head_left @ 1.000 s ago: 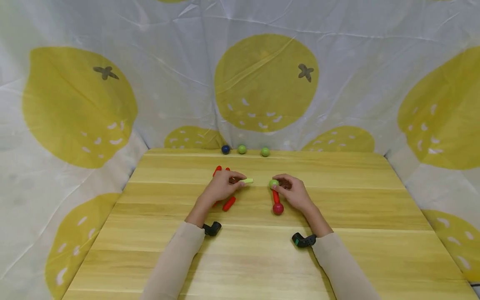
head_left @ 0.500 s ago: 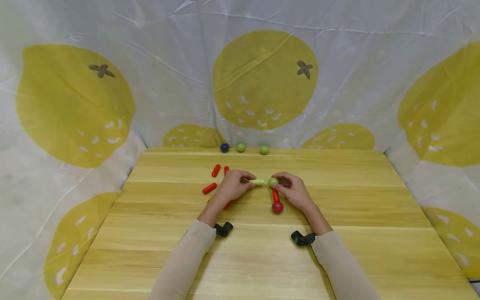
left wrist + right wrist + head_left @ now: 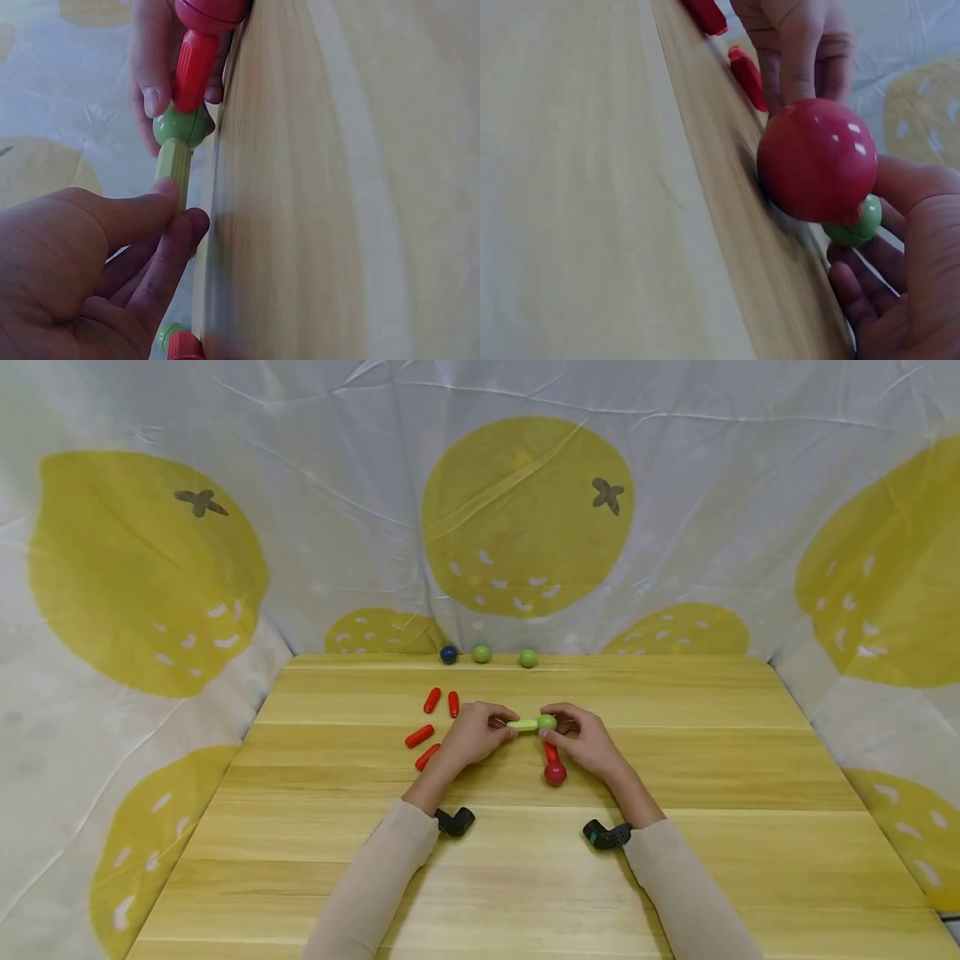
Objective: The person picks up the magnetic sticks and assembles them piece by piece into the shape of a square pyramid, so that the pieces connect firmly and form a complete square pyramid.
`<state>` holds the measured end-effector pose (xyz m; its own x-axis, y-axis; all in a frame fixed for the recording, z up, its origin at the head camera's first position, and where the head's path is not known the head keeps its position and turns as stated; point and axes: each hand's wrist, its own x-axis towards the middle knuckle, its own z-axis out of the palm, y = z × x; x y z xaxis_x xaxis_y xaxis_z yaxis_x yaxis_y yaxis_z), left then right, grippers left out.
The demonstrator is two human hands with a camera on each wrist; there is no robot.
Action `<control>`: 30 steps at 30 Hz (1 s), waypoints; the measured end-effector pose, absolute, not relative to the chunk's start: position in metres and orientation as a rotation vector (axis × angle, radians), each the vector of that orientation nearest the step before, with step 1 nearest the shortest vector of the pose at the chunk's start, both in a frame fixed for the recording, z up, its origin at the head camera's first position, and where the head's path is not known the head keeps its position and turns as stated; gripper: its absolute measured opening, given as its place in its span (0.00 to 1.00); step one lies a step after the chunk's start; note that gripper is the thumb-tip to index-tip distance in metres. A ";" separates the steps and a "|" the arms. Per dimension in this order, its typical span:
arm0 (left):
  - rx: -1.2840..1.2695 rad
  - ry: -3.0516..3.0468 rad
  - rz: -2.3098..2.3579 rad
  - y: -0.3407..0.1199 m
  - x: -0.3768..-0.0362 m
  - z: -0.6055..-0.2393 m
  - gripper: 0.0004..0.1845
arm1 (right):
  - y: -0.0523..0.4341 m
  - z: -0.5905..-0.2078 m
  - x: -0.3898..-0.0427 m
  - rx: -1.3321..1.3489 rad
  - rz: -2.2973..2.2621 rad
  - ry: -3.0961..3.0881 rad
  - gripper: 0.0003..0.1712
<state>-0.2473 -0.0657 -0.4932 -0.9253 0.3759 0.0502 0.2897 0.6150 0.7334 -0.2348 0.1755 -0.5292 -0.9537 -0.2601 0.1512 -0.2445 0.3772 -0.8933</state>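
My left hand pinches a pale green ribbed rod between thumb and fingers near one end. The rod's other end meets a green ball, which my right hand grips between thumb and fingertips. From that ball a red rod runs toward my body and ends in a dark red ball. In the right wrist view the dark red ball hides most of the red rod and part of the green ball.
Several loose red rods lie left of my left hand. Along the table's back edge sit a blue ball and two green balls. A lemon-print cloth hangs behind and beside the table.
My left hand has moved right with the pale green rod, bringing it up to the green ball. The loose red rods have come into fuller view. My right hand stays nearly still.
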 end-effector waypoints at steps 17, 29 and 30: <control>0.580 2.665 1.305 -0.073 -0.246 -0.489 0.15 | 0.163 -0.528 -0.234 -0.485 -1.527 2.729 0.13; 0.505 2.720 1.363 -0.117 -0.266 -0.471 0.19 | 0.169 -0.530 -0.230 -0.504 -1.583 2.708 0.14; 0.489 2.737 1.354 -0.122 -0.269 -0.469 0.20 | 0.169 -0.530 -0.230 -0.501 -1.587 2.706 0.14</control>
<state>-0.2694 -0.1220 -0.4690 -0.9488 0.3010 0.0954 0.2584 0.5668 0.7823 -0.2304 0.1687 -0.5301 -0.9496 -0.2511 0.1874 -0.2861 0.4512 -0.8453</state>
